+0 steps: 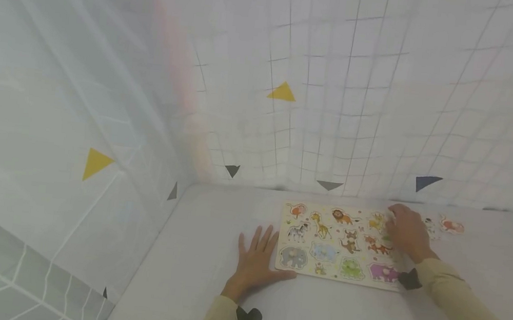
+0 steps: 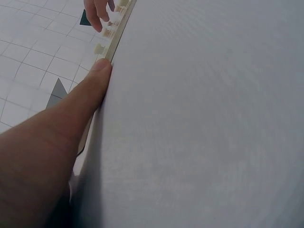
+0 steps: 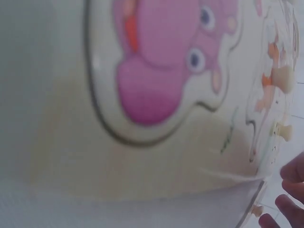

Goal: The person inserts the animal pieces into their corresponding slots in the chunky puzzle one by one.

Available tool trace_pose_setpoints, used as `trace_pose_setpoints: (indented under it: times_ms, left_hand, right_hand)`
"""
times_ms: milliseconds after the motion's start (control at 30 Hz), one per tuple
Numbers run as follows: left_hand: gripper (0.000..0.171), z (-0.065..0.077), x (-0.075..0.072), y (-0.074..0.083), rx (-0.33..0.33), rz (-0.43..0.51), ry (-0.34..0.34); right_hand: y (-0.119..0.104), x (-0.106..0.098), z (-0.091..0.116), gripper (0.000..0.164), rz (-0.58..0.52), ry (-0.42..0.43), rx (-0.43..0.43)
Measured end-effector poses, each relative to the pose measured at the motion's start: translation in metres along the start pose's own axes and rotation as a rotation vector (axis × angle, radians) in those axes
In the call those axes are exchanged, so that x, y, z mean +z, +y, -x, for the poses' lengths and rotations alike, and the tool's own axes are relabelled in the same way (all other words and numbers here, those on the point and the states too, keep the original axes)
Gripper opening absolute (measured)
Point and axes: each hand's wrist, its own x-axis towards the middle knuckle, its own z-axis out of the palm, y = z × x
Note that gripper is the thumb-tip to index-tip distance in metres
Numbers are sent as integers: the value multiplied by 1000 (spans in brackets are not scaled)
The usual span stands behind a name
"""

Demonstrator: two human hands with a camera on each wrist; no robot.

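A wooden peg puzzle board [image 1: 331, 275] with painted animal pieces lies on the white surface. My left hand [image 1: 255, 260] rests flat at its lower left corner, fingers spread and thumb along the front edge; the left wrist view has that thumb [image 2: 97, 78] against the board's side. Over the board's upper right corner, my right hand [image 1: 408, 232] hangs with loosely bent fingers. Its fingertips [image 3: 294, 168] show near the far edge in the right wrist view, with nothing visible between them. The purple hippo piece [image 1: 383, 273] sits in the lower right recess.
Right of the board lie a loose monkey piece [image 1: 451, 225] and a black-and-white piece [image 1: 430, 227], partly hidden by the right hand. Small knobs [image 2: 99, 49] stick up from the board's pieces. A grid-patterned white curtain [image 1: 321, 109] hangs behind the table [image 1: 191, 257].
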Motion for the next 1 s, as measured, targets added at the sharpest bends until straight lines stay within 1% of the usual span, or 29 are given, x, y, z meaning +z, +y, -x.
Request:
trace_pose_setpoints:
  times_ms: [100,200,333,433,533,667,800,867,1000]
  left_hand:
    - [118,0,2,-2,1,10,10]
    - [118,-3,8,-5,-3,-21,15]
    - [118,-5,15,-8,-6,-42,31]
    - [118,-5,15,-9,-6,-40,40]
    - [118,-3,13,-8,-5,-36,32]
    - [118,1,9,-5,2,-12,19]
    - [117,2,4,-4,-5,-12,3]
    - [117,2,4,-3,-11,-26,-5]
    - [117,1,4,-4,-8,-28,2]
  right_hand:
    - [5,3,0,37,42,-17,-39]
    - [8,3,1,41,75,-42,-66]
    - [11,2,1,45,67,-47,-68]
    - [13,2,0,44,68,-27,-74]
    - [15,1,-1,42,104,-31,-92]
    - [16,-1,1,43,82,-78,-38]
    - [16,-3,0,47,39,-101,22]
    - [19,-3,-2,45,49,-111,33]
    - [25,-3,-6,41,71,-104,56]
